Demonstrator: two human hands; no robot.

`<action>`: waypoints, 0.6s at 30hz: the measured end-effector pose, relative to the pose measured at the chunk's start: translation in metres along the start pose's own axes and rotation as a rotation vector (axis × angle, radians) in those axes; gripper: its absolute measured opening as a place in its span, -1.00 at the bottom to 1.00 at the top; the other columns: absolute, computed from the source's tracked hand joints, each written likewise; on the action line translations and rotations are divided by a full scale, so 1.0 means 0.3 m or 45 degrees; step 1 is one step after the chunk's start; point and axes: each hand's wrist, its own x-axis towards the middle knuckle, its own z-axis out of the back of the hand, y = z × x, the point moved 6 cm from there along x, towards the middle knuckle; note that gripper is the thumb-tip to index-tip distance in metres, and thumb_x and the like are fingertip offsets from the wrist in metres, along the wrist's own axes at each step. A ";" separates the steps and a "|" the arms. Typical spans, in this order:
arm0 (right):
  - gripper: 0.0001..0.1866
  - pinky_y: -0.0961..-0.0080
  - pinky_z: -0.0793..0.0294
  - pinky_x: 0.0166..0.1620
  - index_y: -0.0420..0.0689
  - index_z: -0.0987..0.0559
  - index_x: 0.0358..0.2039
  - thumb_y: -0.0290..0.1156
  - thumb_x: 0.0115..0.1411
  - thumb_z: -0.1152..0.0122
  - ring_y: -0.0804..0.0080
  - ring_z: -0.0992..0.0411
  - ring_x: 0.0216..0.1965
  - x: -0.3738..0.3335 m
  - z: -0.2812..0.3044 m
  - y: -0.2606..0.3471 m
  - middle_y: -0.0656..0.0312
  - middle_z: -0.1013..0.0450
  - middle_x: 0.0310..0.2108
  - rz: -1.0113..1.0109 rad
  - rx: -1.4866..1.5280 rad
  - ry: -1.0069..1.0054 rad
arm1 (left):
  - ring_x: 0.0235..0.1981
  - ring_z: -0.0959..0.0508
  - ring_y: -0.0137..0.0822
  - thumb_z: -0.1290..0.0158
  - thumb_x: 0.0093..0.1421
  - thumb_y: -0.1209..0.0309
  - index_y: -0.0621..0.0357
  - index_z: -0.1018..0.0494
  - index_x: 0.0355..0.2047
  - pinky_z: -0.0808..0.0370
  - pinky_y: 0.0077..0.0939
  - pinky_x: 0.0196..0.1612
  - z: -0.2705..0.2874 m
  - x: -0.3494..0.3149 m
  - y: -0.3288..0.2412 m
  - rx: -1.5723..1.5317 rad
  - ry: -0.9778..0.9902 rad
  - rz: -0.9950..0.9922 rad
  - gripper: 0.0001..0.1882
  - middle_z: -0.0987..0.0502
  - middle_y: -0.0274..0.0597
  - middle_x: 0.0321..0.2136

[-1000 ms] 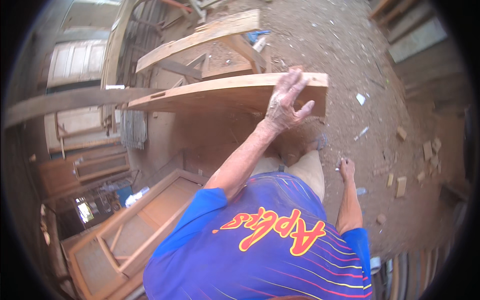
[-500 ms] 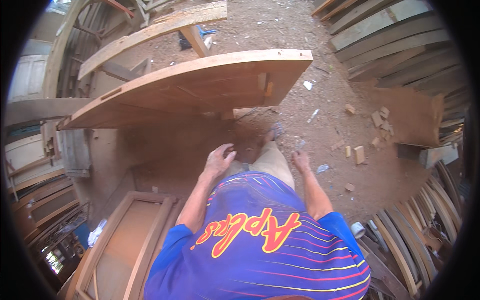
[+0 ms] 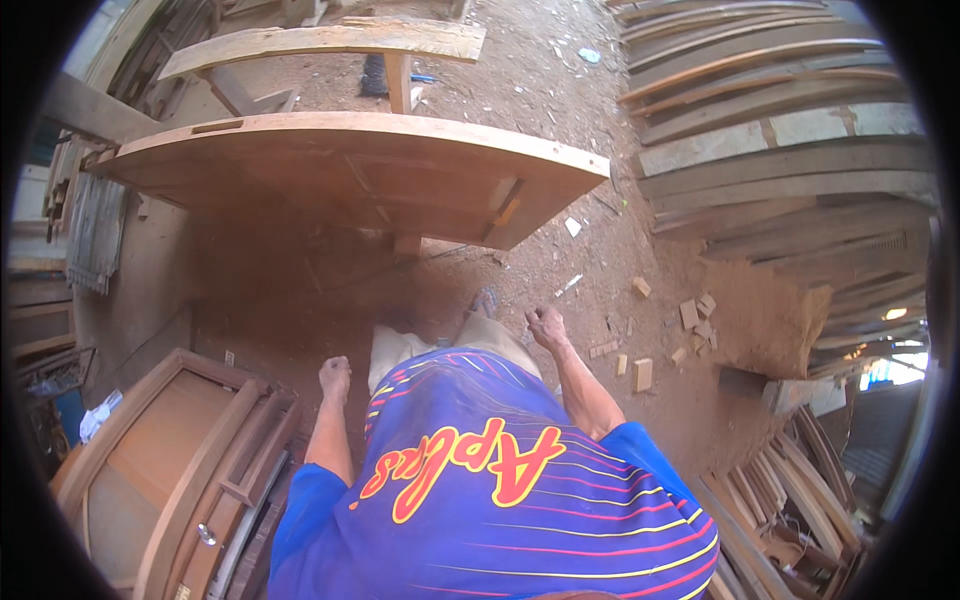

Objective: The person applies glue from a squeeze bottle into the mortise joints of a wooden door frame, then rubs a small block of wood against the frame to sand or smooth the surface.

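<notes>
A dirt floor [image 3: 520, 110] spreads around the wooden door [image 3: 350, 180], the landmark here. To the door's right lies a big stack of long boards [image 3: 770, 155]. The door itself is raised above the floor in front of the person, its long pale edge turned up and its face slanting toward the near side. Nearer the person than the door, off to its left, leans a framed wooden panel [image 3: 150, 430]. Just beyond the door stands a rough plank [image 3: 320, 42] on legs. On the door's near side, apart from it, hang the right hand [image 3: 545, 326] and, farther left, the left hand [image 3: 335, 379]. Each grip has curled fingers; whether either encloses anything small, I cannot tell. Right of the door, toward the person, lie small wood blocks [image 3: 642, 375]. A white scrap [image 3: 573, 227] lies just off the door's right end.
</notes>
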 end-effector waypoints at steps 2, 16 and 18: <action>-0.62 0.04 -0.57 -0.17 -0.31 -0.65 -0.37 -0.19 0.35 -0.18 0.01 -0.65 -0.28 0.037 0.151 0.215 -0.08 -0.62 -0.46 0.262 -0.044 -0.196 | -0.59 -0.49 -0.52 -0.14 0.34 0.25 0.23 -0.65 -0.24 -0.40 -0.54 -0.56 -0.032 -0.058 0.036 -0.137 -0.007 0.088 -0.73 -0.59 -0.29 -0.52; -0.65 0.01 -0.40 0.26 -0.22 -0.63 0.12 -0.49 0.33 -0.29 -0.09 -0.38 0.21 0.115 0.932 0.757 -0.03 -0.50 0.15 1.184 -0.142 -0.950 | 0.03 -0.69 0.02 -0.09 0.32 -0.01 0.11 -0.71 -0.07 -0.57 -0.16 0.12 -0.400 -0.351 -0.025 0.112 -0.304 -0.025 -0.52 -0.71 0.07 -0.09; -0.65 0.04 -0.40 0.27 -0.19 -0.63 0.14 -0.47 0.36 -0.28 -0.05 -0.38 0.22 0.119 0.908 0.744 -0.01 -0.51 0.16 1.224 -0.144 -1.003 | -0.02 -0.70 -0.10 -0.14 0.33 0.06 0.23 -0.67 -0.01 -0.58 -0.23 0.05 -0.399 -0.410 -0.075 0.060 -0.285 0.077 -0.52 -0.72 0.08 -0.09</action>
